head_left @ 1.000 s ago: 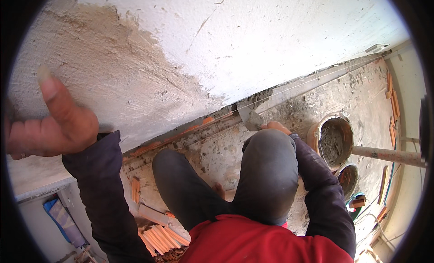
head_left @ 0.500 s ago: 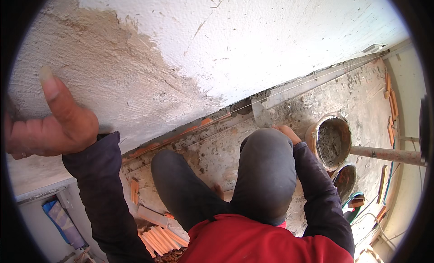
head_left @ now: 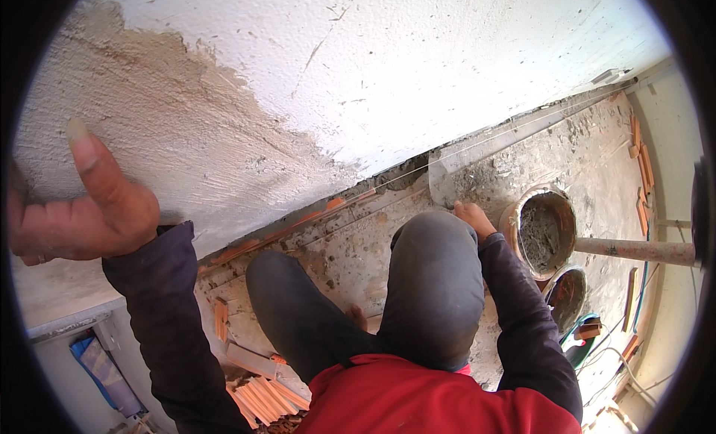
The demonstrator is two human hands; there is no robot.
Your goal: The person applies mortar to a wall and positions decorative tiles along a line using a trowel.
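Observation:
My left hand (head_left: 97,210) is raised at the left by the rough, partly plastered wall (head_left: 186,128). Its thumb stands up, its fingers stretch toward the dark rim of the view, and it holds nothing visible. Beyond my right knee, my right hand (head_left: 475,219) is closed, low over the mortar-smeared floor. A flat, pale grey blade, like that of a trowel (head_left: 441,182), extends from it toward the foot of the wall. The handle is hidden by my fingers and knee. A thin taut string (head_left: 477,144) runs along the wall's base, above a row of orange bricks (head_left: 298,221).
Right of my right arm stands a bucket (head_left: 548,232) of grey mortar, with a second bucket (head_left: 567,296) beside it. A pole (head_left: 634,250) crosses at the right. Stacked orange bricks (head_left: 261,399) lie lower left; more bricks (head_left: 641,173) line the far right edge.
The trowel blade has shifted a little to the right, away from the wall's base. Slightly more of my right hand shows past the knee. My left hand has hardly moved.

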